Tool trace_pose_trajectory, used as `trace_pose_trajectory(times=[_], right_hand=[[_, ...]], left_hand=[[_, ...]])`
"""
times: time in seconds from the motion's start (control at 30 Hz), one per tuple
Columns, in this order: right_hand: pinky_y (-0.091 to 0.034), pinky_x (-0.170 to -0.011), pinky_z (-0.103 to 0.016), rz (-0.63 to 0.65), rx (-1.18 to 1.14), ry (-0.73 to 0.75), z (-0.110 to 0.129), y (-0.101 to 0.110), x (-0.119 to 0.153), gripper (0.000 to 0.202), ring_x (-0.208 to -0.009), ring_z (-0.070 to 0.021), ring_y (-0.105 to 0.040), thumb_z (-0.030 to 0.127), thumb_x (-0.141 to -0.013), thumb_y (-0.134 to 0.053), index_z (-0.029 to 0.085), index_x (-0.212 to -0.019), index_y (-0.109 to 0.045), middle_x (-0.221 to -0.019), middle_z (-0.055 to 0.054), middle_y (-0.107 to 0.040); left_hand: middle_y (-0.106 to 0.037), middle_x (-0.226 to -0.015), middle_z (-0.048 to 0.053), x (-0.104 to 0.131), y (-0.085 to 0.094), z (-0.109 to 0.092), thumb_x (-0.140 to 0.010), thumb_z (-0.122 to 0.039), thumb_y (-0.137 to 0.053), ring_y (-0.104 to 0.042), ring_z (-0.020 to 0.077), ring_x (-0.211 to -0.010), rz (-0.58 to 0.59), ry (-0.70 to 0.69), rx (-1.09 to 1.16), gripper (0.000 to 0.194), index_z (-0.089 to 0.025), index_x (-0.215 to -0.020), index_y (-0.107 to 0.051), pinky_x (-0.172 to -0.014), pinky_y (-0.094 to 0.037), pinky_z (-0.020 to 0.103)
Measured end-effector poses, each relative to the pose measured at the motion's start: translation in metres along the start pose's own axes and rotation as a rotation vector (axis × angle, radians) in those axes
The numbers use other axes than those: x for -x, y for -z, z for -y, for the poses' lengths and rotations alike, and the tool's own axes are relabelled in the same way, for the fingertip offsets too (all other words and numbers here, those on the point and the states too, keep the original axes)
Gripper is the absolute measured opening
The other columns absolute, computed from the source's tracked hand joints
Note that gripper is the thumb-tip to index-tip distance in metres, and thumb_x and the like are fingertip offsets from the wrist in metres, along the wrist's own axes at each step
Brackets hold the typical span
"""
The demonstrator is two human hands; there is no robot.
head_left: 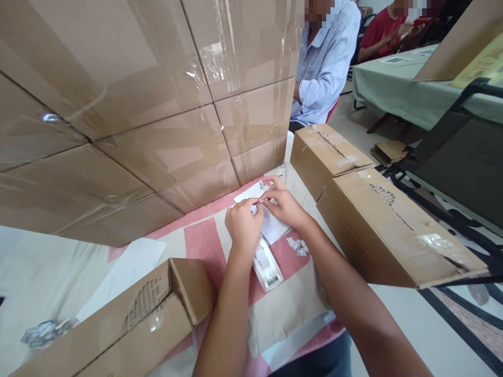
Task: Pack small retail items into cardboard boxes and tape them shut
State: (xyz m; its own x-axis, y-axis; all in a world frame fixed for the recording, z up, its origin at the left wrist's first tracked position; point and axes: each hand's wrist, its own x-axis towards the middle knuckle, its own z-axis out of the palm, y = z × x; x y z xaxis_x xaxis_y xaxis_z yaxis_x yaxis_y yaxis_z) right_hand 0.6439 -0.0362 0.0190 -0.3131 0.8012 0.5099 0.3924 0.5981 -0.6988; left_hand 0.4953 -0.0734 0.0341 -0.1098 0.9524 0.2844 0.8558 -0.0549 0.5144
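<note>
My left hand and my right hand meet fingertip to fingertip above white paper on the pink and cream cloth. Both are closed in a pinch. Whatever lies between the fingers is too small and hidden to name. Just below my left wrist lies a white tape dispenser, partly covered by that hand. Small printed paper pieces are scattered on the cloth beside my right forearm. Another small printed piece shows near the right fingertips.
Tall stacked cardboard boxes wall off the far left. Long cartons stand at the right and front left. A person in a light blue shirt sits beyond; another in red sits behind a green-covered table. A dark chair stands right.
</note>
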Motion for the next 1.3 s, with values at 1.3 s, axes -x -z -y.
trace_pose_trajectory(times=[1.3], right_hand=[[-0.051,-0.080,-0.034,-0.098,-0.149,-0.095,0.008,-0.001,-0.003,0.015,-0.100,-0.0200,-0.061,0.026,-0.094,-0.062,0.020,-0.086,-0.072,-0.124,-0.010,-0.054]], left_hand=[[-0.074,-0.102,0.002,0.002,-0.001,0.005,-0.085,-0.025,-0.068,-0.062,0.0177,-0.079,-0.159,-0.045,0.295,0.018,-0.025,-0.103,-0.073,-0.072,-0.044,0.031]])
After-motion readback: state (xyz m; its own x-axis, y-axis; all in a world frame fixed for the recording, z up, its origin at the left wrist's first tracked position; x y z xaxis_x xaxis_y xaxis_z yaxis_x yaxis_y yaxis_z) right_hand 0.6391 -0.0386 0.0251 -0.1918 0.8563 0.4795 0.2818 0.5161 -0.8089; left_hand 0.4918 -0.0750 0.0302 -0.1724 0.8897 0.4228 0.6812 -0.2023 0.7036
